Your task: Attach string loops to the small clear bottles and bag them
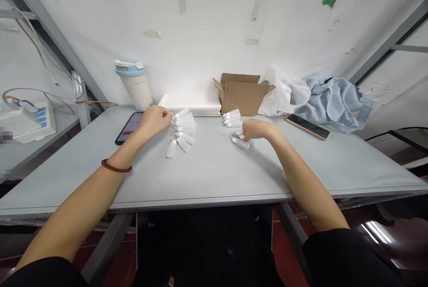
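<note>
Two groups of small translucent white plastic tags with thin looped strings lie on the grey table. The left group of tags [183,127] is fanned out beside my left hand [154,120]. Its fingers are curled together at the strings of the topmost tags; what they pinch is hidden. My right hand [257,129] reaches down with bent fingers closed on tags in the lower part of the right group, its fingertips partly hidden. One tag [240,143] sticks out below those fingers. Several more tags [231,118] lie just to the upper left of this hand.
Behind the tags are a white flat stack [200,105], an open cardboard box [242,95] and a white plastic bag [284,93]. A cup [135,86] stands behind a lit phone [129,130]. Another phone [307,126] lies before a blue cloth [337,104].
</note>
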### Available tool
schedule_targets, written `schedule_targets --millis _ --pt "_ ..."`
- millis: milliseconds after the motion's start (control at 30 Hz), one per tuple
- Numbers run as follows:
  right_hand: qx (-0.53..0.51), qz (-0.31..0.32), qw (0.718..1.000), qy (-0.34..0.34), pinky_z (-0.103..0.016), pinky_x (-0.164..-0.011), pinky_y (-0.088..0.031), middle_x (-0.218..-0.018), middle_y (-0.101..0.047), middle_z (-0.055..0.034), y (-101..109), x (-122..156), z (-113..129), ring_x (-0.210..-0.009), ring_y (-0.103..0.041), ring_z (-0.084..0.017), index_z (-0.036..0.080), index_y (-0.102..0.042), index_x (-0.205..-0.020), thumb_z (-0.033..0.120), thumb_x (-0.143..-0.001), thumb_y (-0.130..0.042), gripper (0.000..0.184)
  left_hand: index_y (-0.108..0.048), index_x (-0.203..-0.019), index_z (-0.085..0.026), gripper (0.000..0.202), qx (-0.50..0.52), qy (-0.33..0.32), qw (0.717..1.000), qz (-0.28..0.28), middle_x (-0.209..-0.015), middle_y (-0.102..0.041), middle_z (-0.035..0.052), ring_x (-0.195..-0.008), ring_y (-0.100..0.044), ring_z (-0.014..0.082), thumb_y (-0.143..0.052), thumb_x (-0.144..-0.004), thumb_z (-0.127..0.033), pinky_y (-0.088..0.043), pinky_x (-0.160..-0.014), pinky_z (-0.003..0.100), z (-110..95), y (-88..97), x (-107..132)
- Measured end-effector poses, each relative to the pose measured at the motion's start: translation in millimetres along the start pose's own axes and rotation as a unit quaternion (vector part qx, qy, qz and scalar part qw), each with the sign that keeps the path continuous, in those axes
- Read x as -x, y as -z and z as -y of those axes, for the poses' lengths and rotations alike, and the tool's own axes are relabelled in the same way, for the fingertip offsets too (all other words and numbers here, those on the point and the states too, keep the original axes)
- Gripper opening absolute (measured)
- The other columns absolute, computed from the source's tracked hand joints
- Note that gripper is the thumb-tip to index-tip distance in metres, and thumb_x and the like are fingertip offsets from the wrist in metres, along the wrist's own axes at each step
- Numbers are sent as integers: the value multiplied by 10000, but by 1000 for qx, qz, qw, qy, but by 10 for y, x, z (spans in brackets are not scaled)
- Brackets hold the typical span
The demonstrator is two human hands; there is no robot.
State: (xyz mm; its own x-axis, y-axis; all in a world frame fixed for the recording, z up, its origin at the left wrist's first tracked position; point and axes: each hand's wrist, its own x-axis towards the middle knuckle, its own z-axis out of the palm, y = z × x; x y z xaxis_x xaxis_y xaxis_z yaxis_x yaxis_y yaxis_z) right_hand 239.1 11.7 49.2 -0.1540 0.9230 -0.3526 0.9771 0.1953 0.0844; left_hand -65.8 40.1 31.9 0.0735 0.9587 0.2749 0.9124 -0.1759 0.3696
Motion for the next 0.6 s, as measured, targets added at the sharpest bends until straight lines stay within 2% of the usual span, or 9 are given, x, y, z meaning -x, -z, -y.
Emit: schedule_targets --millis 67,167,267,367,467,600 --pt "-1 -3 1000 7 -266 -467 -268 -660 -548 -51 -11 2 -2 -557 -496 -149 164 -557 -614 155 -629 -643 88 -589 -592 -176 246 -32 -10 999 -23 -623 -656 70 -641 -585 215 -459 -769 -287 -356 -583 284 -37 -32 25" --pt "-30 -20 999 26 -266 -468 -238 -631 -519 -31 -35 -17 -43 -524 -446 -126 176 -513 -585 178 -632 -631 127 -594 -628 -171 277 -37 -59 996 -57 -653 -654 66 -634 -572 198 -430 -808 -304 -336 -582 283 -141 -92 102" --pt "-73 -64 995 34 -267 -488 -231 -633 -520 -22 -63 -49 -81 -529 -432 -118 181 -510 -590 229 -670 -604 133 -572 -604 -173 315 -36 -113 991 -59 -600 -619 52 -584 -544 181 -407 -837 -308 -314 -563 285 -277 -157 213" --pt "-107 -125 984 63 -266 -510 -227 -602 -494 -7 -86 -73 -68 -544 -416 -112 178 -495 -573 222 -692 -566 145 -579 -628 -170 293 -1 -153 987 -39 -606 -622 41 -577 -542 172 -416 -836 -296 -336 -574 284 -391 -217 321" --pt "-156 -194 961 124 -256 -529 -245 -596 -489 4 -100 -72 3 -579 -418 -110 170 -504 -593 201 -702 -534 117 -603 -666 -168 255 75 -177 981 -5 -642 -649 31 -599 -568 162 -447 -824 -294 -393 -617 276 -448 -258 385" --pt "-232 -250 918 201 -232 -602 -325 -715 -566 -14 -123 -46 133 -694 -482 -128 153 -591 -727 224 -730 -533 91 -614 -734 -157 224 171 -150 972 60 -666 -654 25 -589 -601 150 -480 -814 -317 -441 -599 261 -470 -266 402"
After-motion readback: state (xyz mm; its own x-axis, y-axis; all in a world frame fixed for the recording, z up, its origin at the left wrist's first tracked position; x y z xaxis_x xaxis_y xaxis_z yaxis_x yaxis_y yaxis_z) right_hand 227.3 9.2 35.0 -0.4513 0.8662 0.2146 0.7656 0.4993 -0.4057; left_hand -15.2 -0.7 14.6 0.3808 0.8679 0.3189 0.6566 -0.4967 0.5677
